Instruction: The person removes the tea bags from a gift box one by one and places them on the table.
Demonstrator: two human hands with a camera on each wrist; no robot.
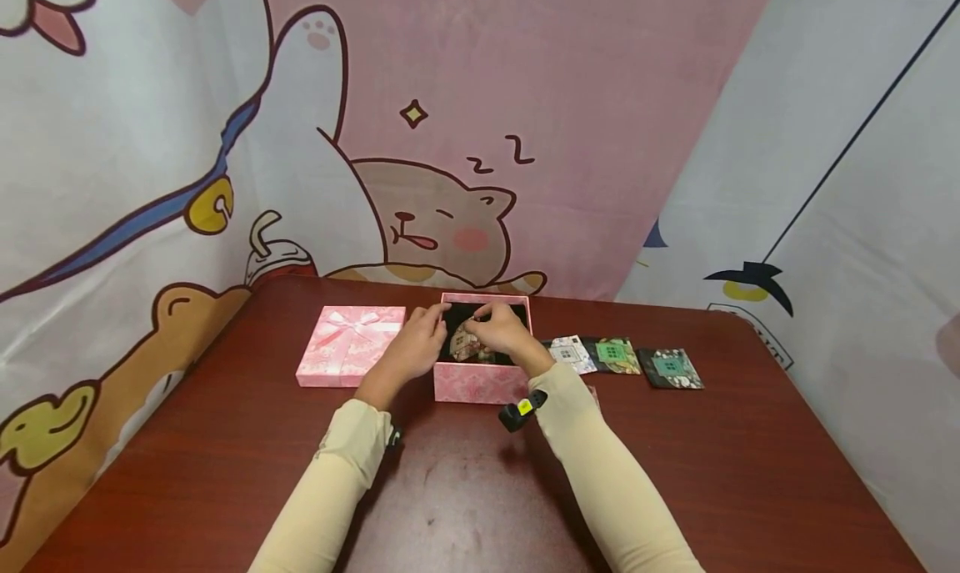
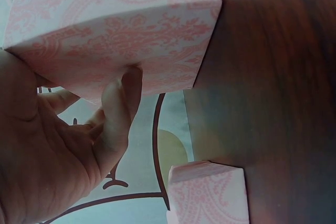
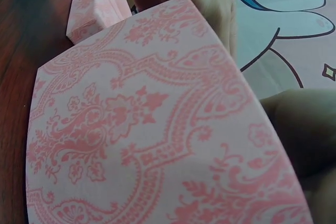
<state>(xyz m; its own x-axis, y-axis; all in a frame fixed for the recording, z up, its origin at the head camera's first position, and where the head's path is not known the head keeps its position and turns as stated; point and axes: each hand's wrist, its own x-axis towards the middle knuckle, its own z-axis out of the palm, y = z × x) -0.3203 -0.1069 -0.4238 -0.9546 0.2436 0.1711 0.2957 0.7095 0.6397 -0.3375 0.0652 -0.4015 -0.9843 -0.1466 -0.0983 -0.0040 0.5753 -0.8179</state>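
A pink patterned box (image 1: 480,384) stands lidless, its dark inside showing. My left hand (image 1: 422,337) holds its left wall near the rim. In the left wrist view, a fingertip of that hand presses the outside of this wall (image 2: 163,72). My right hand (image 1: 501,329) reaches over the front wall into the box, thumb and fingers pinching the upper edge of a small patterned packet (image 1: 465,345). From the right wrist camera, the box's front face (image 3: 121,124) hides most of this hand (image 3: 302,129).
The pink lid (image 1: 348,348) with a ribbon bow lies left of the box. On the right are a white packet (image 1: 572,354), a green-and-yellow packet (image 1: 617,354) and a dark packet with a teal label (image 1: 671,368). A cartoon-printed cloth (image 1: 585,139) hangs behind the brown table (image 1: 450,490).
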